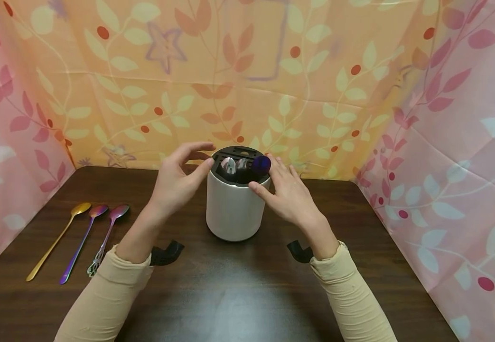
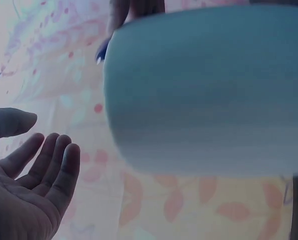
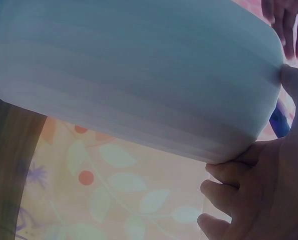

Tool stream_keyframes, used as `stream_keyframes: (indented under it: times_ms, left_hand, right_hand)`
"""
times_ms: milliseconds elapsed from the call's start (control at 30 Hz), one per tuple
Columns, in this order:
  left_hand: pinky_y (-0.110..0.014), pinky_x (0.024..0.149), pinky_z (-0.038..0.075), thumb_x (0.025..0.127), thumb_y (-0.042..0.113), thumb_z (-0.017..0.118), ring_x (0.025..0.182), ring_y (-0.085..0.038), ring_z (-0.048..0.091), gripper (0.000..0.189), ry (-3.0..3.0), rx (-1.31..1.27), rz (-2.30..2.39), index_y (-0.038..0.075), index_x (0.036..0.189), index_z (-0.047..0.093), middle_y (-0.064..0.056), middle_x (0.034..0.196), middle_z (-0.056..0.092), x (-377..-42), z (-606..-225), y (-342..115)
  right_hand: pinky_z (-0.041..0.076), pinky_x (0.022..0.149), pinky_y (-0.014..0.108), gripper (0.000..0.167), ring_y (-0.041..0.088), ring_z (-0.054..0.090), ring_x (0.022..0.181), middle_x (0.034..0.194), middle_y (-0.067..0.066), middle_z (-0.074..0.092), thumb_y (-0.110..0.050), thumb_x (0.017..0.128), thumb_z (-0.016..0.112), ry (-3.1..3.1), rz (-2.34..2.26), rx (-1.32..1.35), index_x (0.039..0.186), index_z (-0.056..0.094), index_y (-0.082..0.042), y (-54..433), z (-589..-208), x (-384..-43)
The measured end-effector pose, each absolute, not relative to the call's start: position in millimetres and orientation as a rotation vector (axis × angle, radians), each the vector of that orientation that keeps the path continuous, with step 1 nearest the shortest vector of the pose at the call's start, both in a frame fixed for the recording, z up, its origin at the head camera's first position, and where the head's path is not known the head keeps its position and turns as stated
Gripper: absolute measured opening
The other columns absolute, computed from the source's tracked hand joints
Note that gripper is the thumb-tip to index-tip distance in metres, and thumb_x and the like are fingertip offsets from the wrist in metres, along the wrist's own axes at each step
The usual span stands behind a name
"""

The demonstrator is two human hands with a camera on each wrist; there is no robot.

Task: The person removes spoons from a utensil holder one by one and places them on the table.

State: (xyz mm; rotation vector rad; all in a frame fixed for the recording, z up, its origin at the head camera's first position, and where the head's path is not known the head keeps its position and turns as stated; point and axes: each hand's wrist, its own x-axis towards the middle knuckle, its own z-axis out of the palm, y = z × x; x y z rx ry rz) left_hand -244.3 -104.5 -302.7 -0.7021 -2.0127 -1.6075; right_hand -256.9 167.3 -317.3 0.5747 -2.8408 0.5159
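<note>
A white cylindrical cutlery holder [image 1: 235, 213] with a black slotted top [image 1: 244, 152] stands upright on the table. Two silvery spoon bowls [image 1: 228, 166] and a dark blue-purple spoon bowl [image 1: 261, 165] stick up from its front slots. My right hand [image 1: 292, 194] rests against the right side of the rim, thumb at the front and fingers farther back, fairly straight. In the right wrist view its thumb [image 3: 294, 80] touches the holder's edge. My left hand [image 1: 176, 178] hovers at the left of the rim; the left wrist view shows its relaxed fingers [image 2: 58, 170] apart from the holder.
On the left of the dark wooden table [image 1: 238, 294] lie a gold spoon [image 1: 55, 247], a rainbow-coloured spoon [image 1: 79, 244] and a purplish spoon with an ornate handle [image 1: 106, 235]. Leaf-patterned cloth [image 1: 247, 95] hangs behind and on both sides.
</note>
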Motion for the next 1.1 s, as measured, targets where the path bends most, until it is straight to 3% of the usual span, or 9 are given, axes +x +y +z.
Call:
stream_keyframes:
  times_ms: [167,333,667,1100]
  left_hand:
    - [-0.044,0.093,0.057,0.098,0.003,0.071,0.108,-0.019,0.067,0.031,-2.028,-0.786,-1.611,0.004,0.130,0.070,-0.008,0.126,0.069,-250.2,-303.0,-83.7]
    - [-0.043,0.091,0.059,0.098,0.003,0.071,0.106,-0.021,0.067,0.032,-2.067,-0.847,-1.610,0.004,0.130,0.069,-0.013,0.126,0.069,-256.8,-301.2,-68.0]
    - [-0.040,0.097,0.058,0.098,0.003,0.071,0.110,-0.023,0.070,0.030,-2.156,-0.898,-1.659,0.003,0.129,0.070,-0.011,0.126,0.071,-271.0,-292.4,-49.4]
    - [-0.038,0.092,0.059,0.099,0.004,0.070,0.104,-0.021,0.072,0.027,-2.271,-0.935,-1.589,0.006,0.126,0.073,-0.008,0.122,0.074,-278.1,-291.6,-41.6]
  right_hand:
    - [0.005,0.130,0.050,0.097,0.018,0.010,0.160,0.173,0.006,0.020,-0.077,0.100,0.038,-2.830,0.519,0.576,0.168,0.014,-0.013,167.5,-318.7,-257.0]
    - [0.006,0.130,0.051,0.097,0.018,0.011,0.160,0.173,0.006,0.020,-0.077,0.100,0.038,-2.831,0.522,0.576,0.168,0.015,-0.013,167.0,-318.7,-256.6]
    - [0.005,0.130,0.051,0.094,0.022,0.012,0.160,0.174,0.003,0.016,-0.075,0.101,0.038,-2.841,0.533,0.595,0.168,0.015,-0.014,167.1,-316.7,-257.6]
    - [0.006,0.130,0.051,0.095,0.021,0.013,0.160,0.173,0.001,0.019,-0.077,0.100,0.036,-2.824,0.534,0.590,0.168,0.017,-0.014,166.7,-317.2,-257.3]
